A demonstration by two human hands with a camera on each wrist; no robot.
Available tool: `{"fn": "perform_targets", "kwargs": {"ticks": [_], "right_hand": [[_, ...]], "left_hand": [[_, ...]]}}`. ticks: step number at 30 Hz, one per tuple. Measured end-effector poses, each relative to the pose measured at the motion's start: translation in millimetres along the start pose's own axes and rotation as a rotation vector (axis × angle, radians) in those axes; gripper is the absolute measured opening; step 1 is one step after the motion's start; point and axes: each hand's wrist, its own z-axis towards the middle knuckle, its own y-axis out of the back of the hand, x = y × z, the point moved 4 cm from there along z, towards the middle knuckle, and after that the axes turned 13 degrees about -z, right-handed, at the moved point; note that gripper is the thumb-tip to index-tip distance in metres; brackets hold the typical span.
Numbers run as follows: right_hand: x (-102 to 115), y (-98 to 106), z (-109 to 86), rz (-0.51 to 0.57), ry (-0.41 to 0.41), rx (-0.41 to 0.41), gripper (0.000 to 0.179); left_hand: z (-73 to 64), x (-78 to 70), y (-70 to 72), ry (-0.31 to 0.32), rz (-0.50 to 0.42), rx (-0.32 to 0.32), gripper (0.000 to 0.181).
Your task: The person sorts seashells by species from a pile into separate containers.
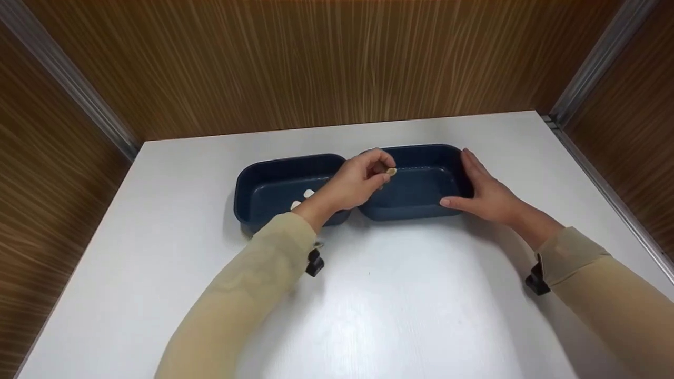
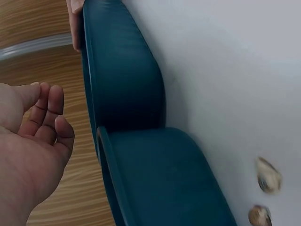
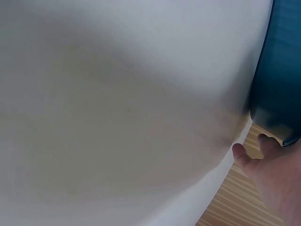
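Note:
My left hand [image 1: 354,181] is above the left part of the right dark blue tub [image 1: 405,213], pinching a small yellowish shell [image 1: 391,171] between thumb and fingertips. In the left wrist view the shell is hidden behind the fingers. My right hand [image 1: 489,196] rests against the right end of that tub, its fingers straight along the side wall and the thumb over the front rim. Adjoining it is the left dark blue tub [image 1: 263,208], with whitish pieces [image 1: 309,193] inside, partly covered by my left wrist.
On the white table [image 1: 379,316], a spiral shell [image 2: 269,176] and a brownish shell [image 2: 259,215] lie in front of the left tub. Wood-grain panels [image 1: 316,63] enclose the back and sides. A black wrist camera [image 1: 315,263] hangs beneath the left sleeve.

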Motion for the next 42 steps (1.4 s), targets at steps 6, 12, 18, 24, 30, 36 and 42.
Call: {"fn": "perform_targets", "kwargs": {"ticks": [6, 12, 18, 24, 30, 36, 42], "right_hand": [[1, -2, 1.3, 0.006, -0.009, 0.005, 0.121], [3, -2, 2.8, 0.006, -0.007, 0.013, 0.121], [4, -3, 5.1, 0.001, -0.001, 0.017, 0.122], [4, -2, 6.1, 0.008, 0.003, 0.016, 0.121], [2, 1, 6.0, 0.011, 0.005, 0.009, 0.123], [-4, 4, 2.4, 0.007, -0.003, -0.002, 0.123], [-9, 7, -0.8, 0.010, -0.017, -0.001, 0.122]], "left_hand": [[17.6, 11.2, -9.3, -0.015, 0.025, -0.034, 0.017], [25.1, 19.2, -15.5, -0.017, 0.072, -0.053, 0.017], [27.3, 19.7, -17.0, -0.024, 0.116, -0.079, 0.027], [17.7, 13.5, -11.6, -0.035, 0.127, -0.106, 0.032], [-2.6, -3.0, 0.2, -0.047, 0.101, -0.129, 0.030], [-32.8, -23.2, 17.1, -0.083, 0.082, -0.111, 0.029], [-67.3, -30.3, 34.7, -0.139, 0.069, -0.127, 0.027]]}}
